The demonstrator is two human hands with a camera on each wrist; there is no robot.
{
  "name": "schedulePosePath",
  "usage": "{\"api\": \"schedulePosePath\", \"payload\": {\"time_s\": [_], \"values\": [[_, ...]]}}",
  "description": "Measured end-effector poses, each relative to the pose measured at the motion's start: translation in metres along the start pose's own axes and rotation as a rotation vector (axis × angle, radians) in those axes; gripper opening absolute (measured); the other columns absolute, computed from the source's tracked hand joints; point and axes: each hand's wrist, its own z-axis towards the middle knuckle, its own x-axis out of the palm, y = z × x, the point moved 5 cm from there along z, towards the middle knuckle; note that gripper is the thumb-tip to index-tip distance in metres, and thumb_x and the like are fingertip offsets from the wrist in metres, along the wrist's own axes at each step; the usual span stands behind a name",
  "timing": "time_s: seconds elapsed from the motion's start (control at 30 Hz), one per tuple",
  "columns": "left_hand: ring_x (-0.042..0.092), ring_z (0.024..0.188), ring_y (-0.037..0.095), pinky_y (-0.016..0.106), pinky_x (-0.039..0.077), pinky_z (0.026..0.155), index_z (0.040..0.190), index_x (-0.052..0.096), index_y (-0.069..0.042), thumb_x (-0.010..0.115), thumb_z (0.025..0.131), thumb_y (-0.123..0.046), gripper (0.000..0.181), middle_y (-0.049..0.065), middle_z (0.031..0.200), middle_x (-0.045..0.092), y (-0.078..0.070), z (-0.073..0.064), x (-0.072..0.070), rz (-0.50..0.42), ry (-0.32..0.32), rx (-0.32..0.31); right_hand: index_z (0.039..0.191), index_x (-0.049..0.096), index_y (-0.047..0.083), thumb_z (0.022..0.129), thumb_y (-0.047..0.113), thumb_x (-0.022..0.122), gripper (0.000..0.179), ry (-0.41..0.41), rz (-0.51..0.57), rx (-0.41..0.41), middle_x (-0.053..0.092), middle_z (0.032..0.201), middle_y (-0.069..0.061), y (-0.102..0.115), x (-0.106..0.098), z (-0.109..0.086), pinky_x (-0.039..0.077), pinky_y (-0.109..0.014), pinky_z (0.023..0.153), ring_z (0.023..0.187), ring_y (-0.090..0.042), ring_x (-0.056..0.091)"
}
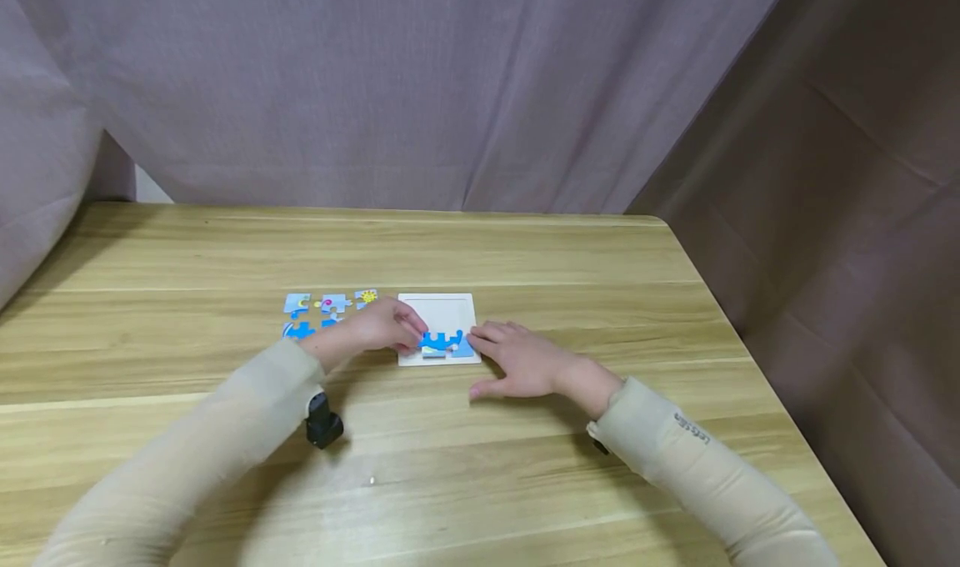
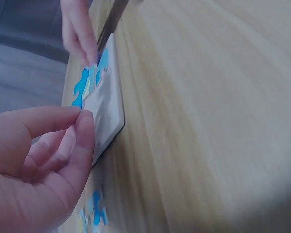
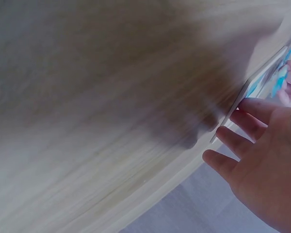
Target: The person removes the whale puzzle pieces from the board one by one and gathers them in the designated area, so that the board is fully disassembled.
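Note:
Between its thumb and index finger my left hand (image 1: pixel 384 325) pinches a blue jigsaw puzzle piece (image 1: pixel 438 342). In the left wrist view this puzzle piece (image 2: pixel 82 83) is tilted up over the white puzzle tray (image 1: pixel 442 307). A light-blue piece (image 1: pixel 463 349) lies in the tray's lower right corner, partly covered in the head view by the held piece. My right hand (image 1: pixel 527 360) has its fingers extended, with the fingertips at the tray's right edge. The thumb of that hand is spread out over the table.
Several loose puzzle pieces (image 1: pixel 335 303) lie left of the tray, some hidden behind my left hand and forearm. The wooden table (image 1: pixel 480 475) reaches back to a grey curtain (image 1: pixel 360 83). Another curtain (image 1: pixel 847 217) hangs along the right side.

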Motion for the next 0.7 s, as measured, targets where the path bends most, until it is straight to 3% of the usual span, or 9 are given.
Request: {"api": "schedulePosePath", "payload": {"time_s": [0.13, 0.33, 0.7], "values": [[0.059, 0.07, 0.01, 0.026, 0.056, 0.074, 0.107, 0.061, 0.008, 0.06, 0.084, 0.0, 0.024, 0.008, 0.084, 0.068, 0.004, -0.008, -0.01, -0.037, 0.008, 0.022, 0.148, 0.024, 0.011, 0.083, 0.07, 0.046, 0.09, 0.006, -0.008, 0.008, 0.024, 0.154, -0.007, -0.001, 0.002, -0.001, 0.017, -0.043, 0.118, 0.143, -0.026, 0.02], [0.061, 0.076, 0.01, 0.029, 0.056, 0.08, 0.112, 0.057, 0.012, 0.059, 0.084, 0.0, 0.03, 0.014, 0.096, 0.067, 0.009, -0.022, -0.026, -0.057, 0.017, 0.05, 0.148, 0.022, 0.009, 0.083, 0.069, 0.047, 0.093, 0.002, -0.035, -0.009, 0.021, 0.155, -0.008, 0.001, 0.004, -0.004, 0.017, -0.044, 0.118, 0.143, -0.024, 0.02], [0.063, 0.082, 0.013, 0.03, 0.056, 0.081, 0.117, 0.055, 0.009, 0.06, 0.087, -0.004, 0.033, 0.011, 0.1, 0.067, 0.022, -0.039, -0.046, -0.038, 0.015, 0.016, 0.149, 0.018, 0.006, 0.083, 0.068, 0.048, 0.095, -0.007, -0.061, -0.032, 0.015, 0.156, -0.01, 0.001, 0.009, -0.01, 0.016, -0.046, 0.118, 0.145, -0.024, 0.014]]}}
